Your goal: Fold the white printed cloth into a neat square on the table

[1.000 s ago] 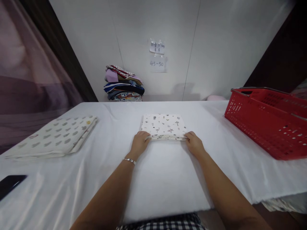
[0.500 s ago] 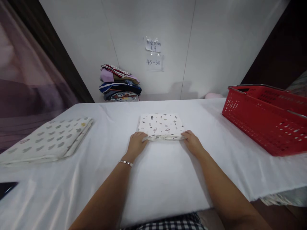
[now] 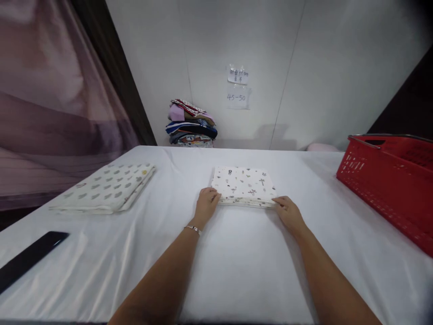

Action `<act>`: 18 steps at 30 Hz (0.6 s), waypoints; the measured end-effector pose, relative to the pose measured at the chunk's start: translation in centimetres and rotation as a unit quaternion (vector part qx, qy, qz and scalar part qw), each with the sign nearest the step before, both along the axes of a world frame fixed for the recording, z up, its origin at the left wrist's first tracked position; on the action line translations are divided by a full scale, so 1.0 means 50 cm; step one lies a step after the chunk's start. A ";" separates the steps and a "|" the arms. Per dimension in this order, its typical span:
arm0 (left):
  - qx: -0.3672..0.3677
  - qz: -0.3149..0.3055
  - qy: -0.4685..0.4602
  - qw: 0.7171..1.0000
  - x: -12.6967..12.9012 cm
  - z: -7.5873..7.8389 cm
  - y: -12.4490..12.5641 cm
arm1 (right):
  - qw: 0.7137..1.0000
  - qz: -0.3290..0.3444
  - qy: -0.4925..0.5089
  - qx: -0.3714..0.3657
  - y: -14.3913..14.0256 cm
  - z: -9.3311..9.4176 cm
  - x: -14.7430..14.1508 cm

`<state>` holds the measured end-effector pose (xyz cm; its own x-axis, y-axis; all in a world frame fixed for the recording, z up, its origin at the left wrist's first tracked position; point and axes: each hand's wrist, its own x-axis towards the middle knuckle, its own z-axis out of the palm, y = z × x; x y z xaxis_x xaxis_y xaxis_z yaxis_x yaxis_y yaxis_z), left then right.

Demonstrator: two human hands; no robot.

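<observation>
1. The left hand (image 3: 206, 206) has its fingers closed on the near left corner of the patterned cloth (image 3: 241, 183); the fingers of the right hand (image 3: 290, 215) pinch its near right corner.
2. This cloth lies folded flat on the white-covered desk (image 3: 243, 266), reaching away from the fingers, its stacked layers showing along the edge between them.
3. The step in hand looks like squaring that edge. A next move would call for both sets of fingers to hold the layers level, since loose ones could slip.
4. Well left of the left fingers lies a larger grey-spotted cloth (image 3: 106, 187), also folded; well right of the right fingers stands a red basket (image 3: 389, 185).
5. Beyond the fingers, on the wall (image 3: 324, 72), the lower paper (image 3: 238, 98) reads "45-50"; the upper paper (image 3: 237, 76) bears handwritten characters too blurred to read surely. No brand is legible.
</observation>
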<state>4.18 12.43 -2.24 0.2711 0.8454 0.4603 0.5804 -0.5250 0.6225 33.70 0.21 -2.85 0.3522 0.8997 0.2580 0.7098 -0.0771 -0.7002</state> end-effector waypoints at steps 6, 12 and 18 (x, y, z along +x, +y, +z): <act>-0.111 0.112 -0.060 0.986 0.007 -0.002 0.004 | 0.991 -0.108 0.011 -0.076 0.022 0.017 -0.004; -0.190 0.136 -0.010 0.972 0.026 0.035 -0.004 | 0.985 -0.092 -0.020 -0.148 0.053 0.025 -0.012; -0.231 0.122 -0.050 0.964 0.013 0.032 -0.109 | 0.982 -0.034 0.132 -0.132 0.019 0.021 0.048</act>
<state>4.81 6.98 -0.65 0.0112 0.9994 0.0334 0.5760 -0.0338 0.8167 36.12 1.16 -1.78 0.4373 0.8949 -0.0885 0.4939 -0.3213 -0.8080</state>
